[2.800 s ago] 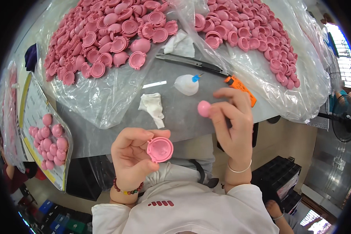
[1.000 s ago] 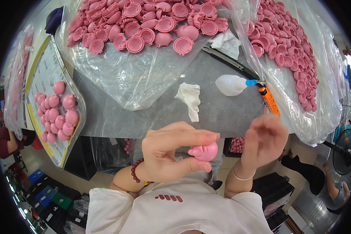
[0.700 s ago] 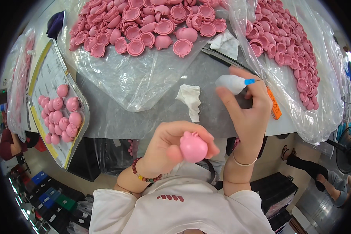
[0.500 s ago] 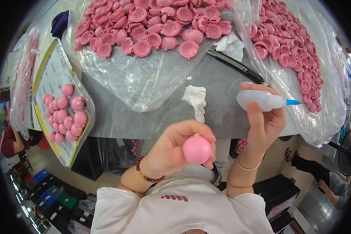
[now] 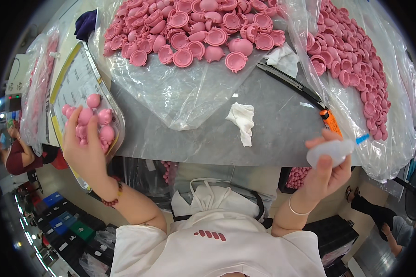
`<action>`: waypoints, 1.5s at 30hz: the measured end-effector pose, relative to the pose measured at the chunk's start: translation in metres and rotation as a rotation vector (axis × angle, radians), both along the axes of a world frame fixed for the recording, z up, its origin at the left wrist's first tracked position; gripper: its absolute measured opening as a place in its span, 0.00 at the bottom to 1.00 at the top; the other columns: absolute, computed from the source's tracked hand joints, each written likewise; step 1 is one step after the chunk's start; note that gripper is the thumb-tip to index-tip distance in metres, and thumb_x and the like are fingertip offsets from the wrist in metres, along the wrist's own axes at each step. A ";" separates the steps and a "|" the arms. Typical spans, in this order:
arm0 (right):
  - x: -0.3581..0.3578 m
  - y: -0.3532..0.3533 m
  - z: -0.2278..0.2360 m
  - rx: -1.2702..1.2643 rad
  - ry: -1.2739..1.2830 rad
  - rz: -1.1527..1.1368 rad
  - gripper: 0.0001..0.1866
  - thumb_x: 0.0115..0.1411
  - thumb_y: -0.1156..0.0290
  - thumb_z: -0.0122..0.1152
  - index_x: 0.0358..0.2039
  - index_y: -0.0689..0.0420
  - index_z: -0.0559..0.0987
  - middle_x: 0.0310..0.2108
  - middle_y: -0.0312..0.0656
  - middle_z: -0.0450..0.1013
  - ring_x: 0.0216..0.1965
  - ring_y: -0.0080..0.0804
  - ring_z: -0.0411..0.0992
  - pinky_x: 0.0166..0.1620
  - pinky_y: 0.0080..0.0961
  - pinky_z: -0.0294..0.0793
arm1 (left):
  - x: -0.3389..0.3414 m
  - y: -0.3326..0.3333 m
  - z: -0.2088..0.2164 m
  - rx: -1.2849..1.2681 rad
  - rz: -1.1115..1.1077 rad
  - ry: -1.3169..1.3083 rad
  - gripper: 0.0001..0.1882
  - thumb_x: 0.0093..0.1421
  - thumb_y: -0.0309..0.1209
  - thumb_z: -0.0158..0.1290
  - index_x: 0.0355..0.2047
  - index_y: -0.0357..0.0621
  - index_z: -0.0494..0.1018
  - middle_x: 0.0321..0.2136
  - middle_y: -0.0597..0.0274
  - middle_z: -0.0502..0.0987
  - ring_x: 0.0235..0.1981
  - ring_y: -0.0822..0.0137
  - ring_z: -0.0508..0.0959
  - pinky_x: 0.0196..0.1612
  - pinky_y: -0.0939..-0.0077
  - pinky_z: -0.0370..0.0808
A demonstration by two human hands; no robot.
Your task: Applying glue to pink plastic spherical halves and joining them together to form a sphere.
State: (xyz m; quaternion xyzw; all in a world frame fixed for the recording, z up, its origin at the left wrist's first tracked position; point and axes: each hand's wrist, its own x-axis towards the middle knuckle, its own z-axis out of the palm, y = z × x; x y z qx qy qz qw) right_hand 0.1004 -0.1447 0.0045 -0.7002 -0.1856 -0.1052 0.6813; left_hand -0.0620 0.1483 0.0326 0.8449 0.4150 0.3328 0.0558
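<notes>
Pink balls (image 5: 107,133) at left hand (image 5: 85,154): smooth, kinda glossy plastic. Bottle (image 5: 330,151) in right hand (image 5: 326,177): cloudy plastic. Sheeting (image 5: 180,104) beyond both: shiny, wrinkly.

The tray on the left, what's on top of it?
On the tray sit round pink pieces, with a pale sheet showing around them. The left hand covers part of it, so I can't see what lies beneath that hand.

No readable text or numbers
</notes>
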 end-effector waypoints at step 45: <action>-0.014 -0.001 0.007 0.322 0.120 0.291 0.30 0.51 0.48 0.52 0.45 0.60 0.63 0.18 0.34 0.60 0.16 0.19 0.54 0.17 0.15 0.47 | 0.062 -0.142 -0.034 -1.676 -1.272 -0.585 0.27 0.45 0.20 0.55 0.47 0.33 0.60 0.46 0.47 0.63 0.41 0.67 0.70 0.43 0.76 0.69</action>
